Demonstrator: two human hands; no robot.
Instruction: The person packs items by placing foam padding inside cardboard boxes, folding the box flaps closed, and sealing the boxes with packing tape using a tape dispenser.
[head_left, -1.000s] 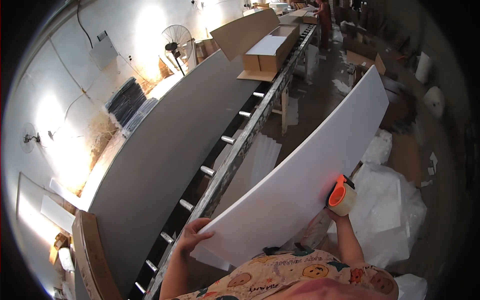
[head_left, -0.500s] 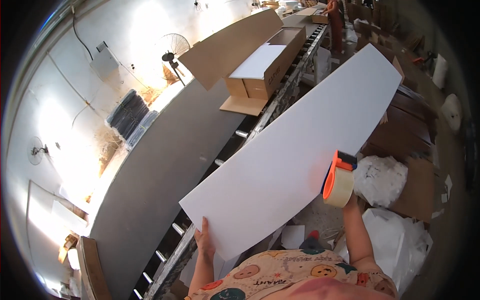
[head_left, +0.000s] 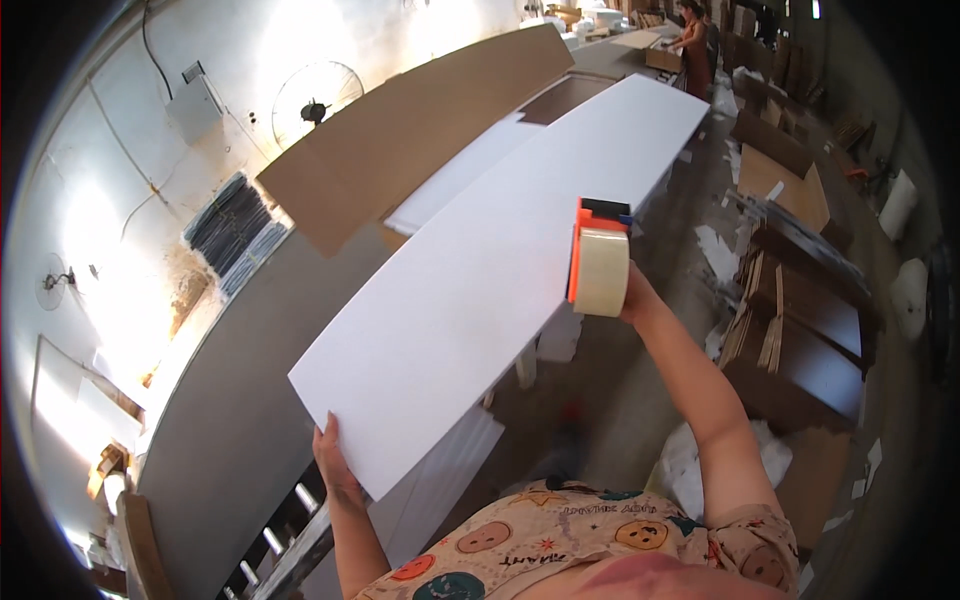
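A long white panel (head_left: 480, 270) stretches away from me at a slant, lifted above the roller conveyor. At its near left end, my left hand (head_left: 338, 462) grips the edge, thumb on top and fingers hidden beneath. My right hand (head_left: 638, 292) holds an orange tape dispenser (head_left: 604, 255) with a wide roll of pale tape, right at the panel's right edge. Most of that hand's fingers are hidden behind the roll. The panel's far part overlaps an open cardboard box (head_left: 420, 140), in which another white panel (head_left: 455, 175) lies.
The roller conveyor (head_left: 306, 497) runs beside a long grey table (head_left: 230, 400) on the left. White panels (head_left: 440, 500) lean below. Plastic wrap (head_left: 690, 465) and stacked brown panels (head_left: 790, 340) are at right. Another person (head_left: 694, 60) stands by a far box.
The white panel has moved left and forward with both hands, now covering part of the open box. The tape dispenser has gone up and left with my right hand.
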